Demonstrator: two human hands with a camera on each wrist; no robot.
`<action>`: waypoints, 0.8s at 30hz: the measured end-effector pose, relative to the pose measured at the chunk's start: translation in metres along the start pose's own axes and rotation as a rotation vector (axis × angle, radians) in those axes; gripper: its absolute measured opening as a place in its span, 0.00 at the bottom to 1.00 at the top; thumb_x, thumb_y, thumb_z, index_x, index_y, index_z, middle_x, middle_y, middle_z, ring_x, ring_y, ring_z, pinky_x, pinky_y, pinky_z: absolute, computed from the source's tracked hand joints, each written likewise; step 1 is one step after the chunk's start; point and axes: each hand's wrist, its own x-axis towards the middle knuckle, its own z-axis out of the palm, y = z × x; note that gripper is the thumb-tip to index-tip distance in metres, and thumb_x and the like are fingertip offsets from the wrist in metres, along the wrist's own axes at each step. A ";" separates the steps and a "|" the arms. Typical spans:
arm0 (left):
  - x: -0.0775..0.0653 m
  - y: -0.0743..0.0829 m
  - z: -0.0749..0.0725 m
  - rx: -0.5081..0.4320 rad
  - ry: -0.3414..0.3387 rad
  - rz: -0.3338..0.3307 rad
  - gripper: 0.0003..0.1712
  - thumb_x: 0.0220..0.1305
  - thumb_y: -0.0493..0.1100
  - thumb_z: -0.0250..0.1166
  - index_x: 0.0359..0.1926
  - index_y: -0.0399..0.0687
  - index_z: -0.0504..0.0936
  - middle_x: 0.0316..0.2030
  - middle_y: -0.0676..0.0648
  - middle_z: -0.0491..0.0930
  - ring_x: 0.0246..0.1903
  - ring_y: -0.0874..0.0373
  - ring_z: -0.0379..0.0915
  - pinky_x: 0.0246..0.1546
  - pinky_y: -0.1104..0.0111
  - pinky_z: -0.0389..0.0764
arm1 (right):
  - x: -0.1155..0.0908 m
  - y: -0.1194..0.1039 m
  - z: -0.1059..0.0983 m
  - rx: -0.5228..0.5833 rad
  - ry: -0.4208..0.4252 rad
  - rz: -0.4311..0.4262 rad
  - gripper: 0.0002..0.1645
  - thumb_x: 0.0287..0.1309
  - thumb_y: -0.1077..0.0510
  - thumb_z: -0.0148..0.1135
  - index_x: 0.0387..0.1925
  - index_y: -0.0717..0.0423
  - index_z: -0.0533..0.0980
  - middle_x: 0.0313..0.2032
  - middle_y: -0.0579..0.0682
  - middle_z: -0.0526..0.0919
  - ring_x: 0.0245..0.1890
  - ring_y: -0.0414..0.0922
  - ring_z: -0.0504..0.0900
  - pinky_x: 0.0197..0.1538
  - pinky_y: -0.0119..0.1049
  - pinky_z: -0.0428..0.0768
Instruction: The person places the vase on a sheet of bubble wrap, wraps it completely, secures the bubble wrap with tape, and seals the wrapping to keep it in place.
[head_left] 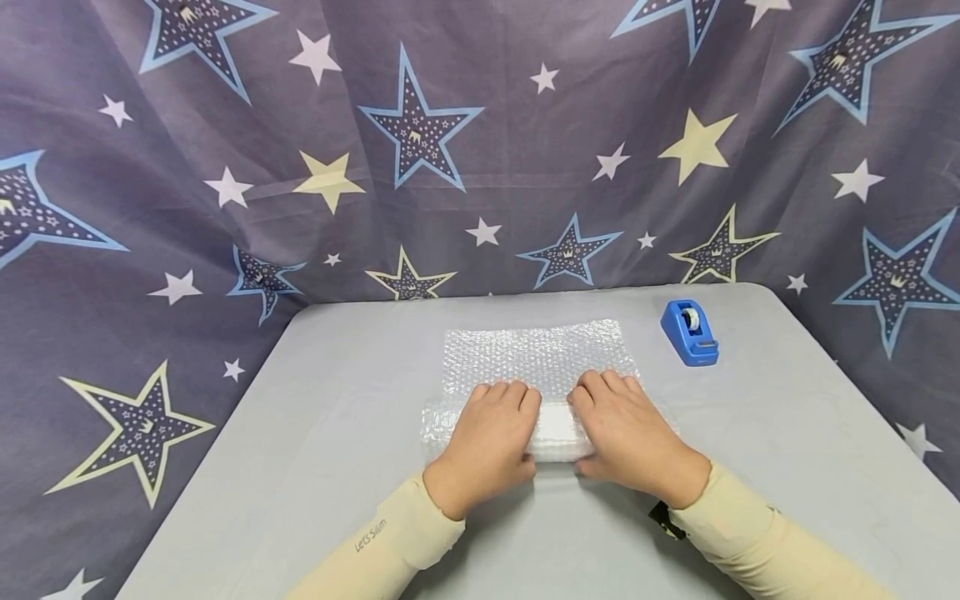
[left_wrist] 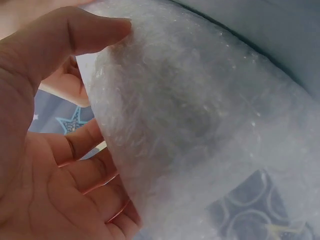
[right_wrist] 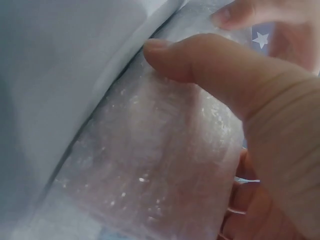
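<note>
Bubble wrap (head_left: pixel 543 367) is in the middle of the tabletop (head_left: pixel 315 417), near edge bundled into a thick roll, far part lying flat as a single sheet. Progress: I'd call it partly done. Near portion is folded or rolled over; the flat stretch beyond the hands remains unrolled. A white patch (head_left: pixel 557 422) shows in the roll between the hands; can't tell if it's a wrapped item or just layered film. No tape visible on the roll, so if it needs fastening, that part is undone too. Blue tape dispenser (head_left: pixel 688 335) sits at the far right of the tabletop, well apart from the wrap, nobody touching it. Pose: both forearms come in from the near side, angled inward, sleeves down to the wrists. Left hand (head_left: pixel 491 433) grips the left part of the roll, right hand (head_left: pixel 630 433) grips the right part, with a gap between them. Backs of both hands face up, knuckles bent, fingers over the far side of the roll, thumbs on the near side. Wrist views agree: each thumb lies against the film, fingers round the opposite side. Roll looks roughly level left to right. Grip looks light, my judgement; force isn't readable from here.
</note>
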 end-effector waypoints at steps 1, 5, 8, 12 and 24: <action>0.000 0.000 0.000 0.007 0.006 0.005 0.29 0.34 0.48 0.75 0.41 0.50 0.75 0.36 0.52 0.76 0.35 0.54 0.76 0.39 0.61 0.71 | 0.000 0.000 0.000 0.001 0.001 0.000 0.48 0.21 0.37 0.86 0.46 0.55 0.75 0.44 0.49 0.75 0.42 0.50 0.72 0.40 0.43 0.66; 0.000 0.001 0.000 0.039 0.035 0.019 0.25 0.35 0.46 0.75 0.38 0.49 0.76 0.32 0.52 0.75 0.32 0.54 0.77 0.38 0.61 0.72 | 0.000 -0.001 0.000 0.007 0.003 0.002 0.47 0.21 0.38 0.86 0.46 0.55 0.76 0.42 0.49 0.75 0.41 0.50 0.71 0.40 0.43 0.66; -0.001 0.002 0.000 0.059 0.055 0.024 0.23 0.35 0.45 0.73 0.36 0.49 0.76 0.30 0.52 0.75 0.31 0.53 0.77 0.38 0.61 0.73 | 0.000 -0.001 -0.001 0.010 -0.002 0.008 0.48 0.21 0.39 0.86 0.47 0.55 0.76 0.42 0.49 0.75 0.41 0.50 0.71 0.41 0.43 0.67; -0.001 0.003 0.001 0.073 0.066 0.030 0.21 0.36 0.44 0.73 0.35 0.48 0.77 0.30 0.51 0.76 0.30 0.53 0.78 0.39 0.60 0.74 | 0.000 -0.003 0.001 -0.008 -0.010 0.012 0.48 0.21 0.39 0.86 0.47 0.58 0.77 0.41 0.50 0.75 0.40 0.51 0.71 0.42 0.45 0.70; -0.001 0.005 0.001 0.109 0.016 0.016 0.30 0.34 0.49 0.82 0.39 0.47 0.78 0.33 0.51 0.78 0.36 0.53 0.81 0.46 0.59 0.76 | 0.001 -0.006 0.003 -0.046 0.014 0.005 0.50 0.21 0.42 0.84 0.51 0.60 0.76 0.39 0.52 0.77 0.39 0.53 0.75 0.43 0.49 0.76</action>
